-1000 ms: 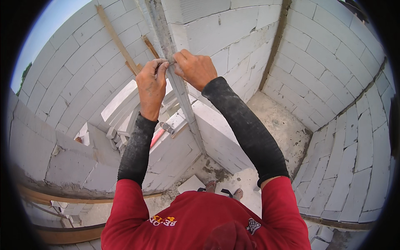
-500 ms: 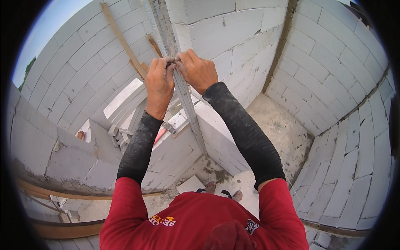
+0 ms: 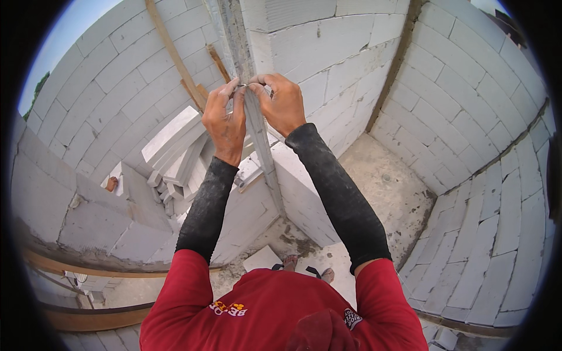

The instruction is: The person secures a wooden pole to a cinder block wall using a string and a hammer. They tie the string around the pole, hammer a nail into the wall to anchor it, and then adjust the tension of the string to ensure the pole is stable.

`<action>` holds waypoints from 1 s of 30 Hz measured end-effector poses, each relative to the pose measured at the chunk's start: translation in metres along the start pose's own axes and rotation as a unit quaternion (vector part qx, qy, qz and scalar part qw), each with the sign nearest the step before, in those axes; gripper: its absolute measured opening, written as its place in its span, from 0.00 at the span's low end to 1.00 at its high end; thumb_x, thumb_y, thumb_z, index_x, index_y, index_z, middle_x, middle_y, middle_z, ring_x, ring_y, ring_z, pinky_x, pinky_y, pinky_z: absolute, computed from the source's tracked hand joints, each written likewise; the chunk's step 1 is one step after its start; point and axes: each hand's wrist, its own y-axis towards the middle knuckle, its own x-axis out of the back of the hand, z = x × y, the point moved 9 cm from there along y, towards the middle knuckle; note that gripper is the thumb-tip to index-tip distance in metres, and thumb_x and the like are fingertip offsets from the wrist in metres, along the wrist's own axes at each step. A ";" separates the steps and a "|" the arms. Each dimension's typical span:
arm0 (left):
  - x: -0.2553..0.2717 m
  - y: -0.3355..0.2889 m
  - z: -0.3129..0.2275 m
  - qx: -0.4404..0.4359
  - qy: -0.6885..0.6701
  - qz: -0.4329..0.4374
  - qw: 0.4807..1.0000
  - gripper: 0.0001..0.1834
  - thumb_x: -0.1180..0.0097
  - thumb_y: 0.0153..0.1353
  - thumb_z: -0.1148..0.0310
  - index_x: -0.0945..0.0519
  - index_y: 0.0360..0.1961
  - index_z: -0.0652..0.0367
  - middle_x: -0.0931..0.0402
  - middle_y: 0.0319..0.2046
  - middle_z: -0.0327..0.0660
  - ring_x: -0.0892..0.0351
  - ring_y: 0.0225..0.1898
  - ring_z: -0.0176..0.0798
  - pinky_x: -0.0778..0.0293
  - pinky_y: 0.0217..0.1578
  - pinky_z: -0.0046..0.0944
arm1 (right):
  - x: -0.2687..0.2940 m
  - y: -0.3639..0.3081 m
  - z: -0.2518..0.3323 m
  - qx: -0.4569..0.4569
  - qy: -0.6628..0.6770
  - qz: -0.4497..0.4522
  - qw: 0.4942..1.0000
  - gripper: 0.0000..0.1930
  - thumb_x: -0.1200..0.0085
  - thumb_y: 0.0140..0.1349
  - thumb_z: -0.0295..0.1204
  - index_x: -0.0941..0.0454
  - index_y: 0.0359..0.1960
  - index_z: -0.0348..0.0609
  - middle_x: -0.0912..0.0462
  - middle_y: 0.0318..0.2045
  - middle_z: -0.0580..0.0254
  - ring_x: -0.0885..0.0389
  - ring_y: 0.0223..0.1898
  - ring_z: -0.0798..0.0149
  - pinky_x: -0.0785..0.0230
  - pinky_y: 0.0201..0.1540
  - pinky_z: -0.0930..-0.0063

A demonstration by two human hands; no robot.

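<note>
In front of a tall, narrow grey post (image 3: 267,155), my two hands meet at about the same height. My left hand (image 3: 225,126) pinches with thumb and forefinger at a tiny pale thing, too small to name. From the other side, the thumb and forefinger of my right hand (image 3: 282,106) are pressed together at the same spot. Whether the tiny thing is attached to the post I cannot tell. The post runs down to the floor beside a low wall of white blocks (image 3: 301,190).
Loose white blocks (image 3: 170,140) are piled beyond my left forearm. A long wooden plank (image 3: 170,44) leans on the far block wall (image 3: 117,76). Block walls (image 3: 456,88) enclose the right side around a stained concrete floor (image 3: 389,178). Another person's hand (image 3: 112,183) shows at far left.
My fingers have shifted slightly, with the right hand's curled fingers lower and more of the pinch showing. My left forearm has swung right, covering the hammer-like tool seen beside it before.
</note>
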 end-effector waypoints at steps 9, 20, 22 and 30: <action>-0.002 -0.005 0.009 0.034 -0.034 -0.023 0.999 0.15 0.33 0.61 0.76 0.13 0.50 0.59 0.14 0.38 0.47 0.13 0.39 0.42 0.19 0.43 0.39 | -0.007 -0.003 0.013 0.031 -0.111 0.017 0.993 0.07 0.40 0.66 0.34 0.17 0.39 0.45 0.18 0.35 0.58 0.15 0.34 0.48 0.24 0.37 0.54; -0.003 -0.008 0.005 0.013 -0.028 0.025 0.999 0.20 0.32 0.60 0.76 0.14 0.54 0.57 0.16 0.43 0.46 0.15 0.44 0.44 0.20 0.45 0.40 | -0.014 -0.001 -0.003 0.015 -0.052 0.107 0.993 0.08 0.44 0.68 0.33 0.20 0.41 0.43 0.17 0.38 0.54 0.17 0.39 0.46 0.26 0.42 0.56; -0.001 -0.009 0.000 0.004 -0.013 0.020 1.000 0.20 0.32 0.59 0.76 0.14 0.54 0.57 0.16 0.43 0.46 0.15 0.43 0.43 0.20 0.45 0.39 | -0.015 0.001 -0.003 0.007 -0.040 0.113 0.993 0.08 0.44 0.68 0.34 0.19 0.40 0.43 0.17 0.39 0.53 0.17 0.40 0.45 0.26 0.43 0.55; -0.004 -0.012 0.003 0.081 -0.054 0.003 0.995 0.17 0.32 0.59 0.78 0.14 0.51 0.63 0.14 0.40 0.45 0.12 0.40 0.39 0.19 0.46 0.37 | -0.010 0.005 -0.005 -0.011 -0.055 0.142 0.988 0.10 0.43 0.68 0.35 0.18 0.43 0.43 0.16 0.38 0.52 0.17 0.41 0.46 0.26 0.44 0.56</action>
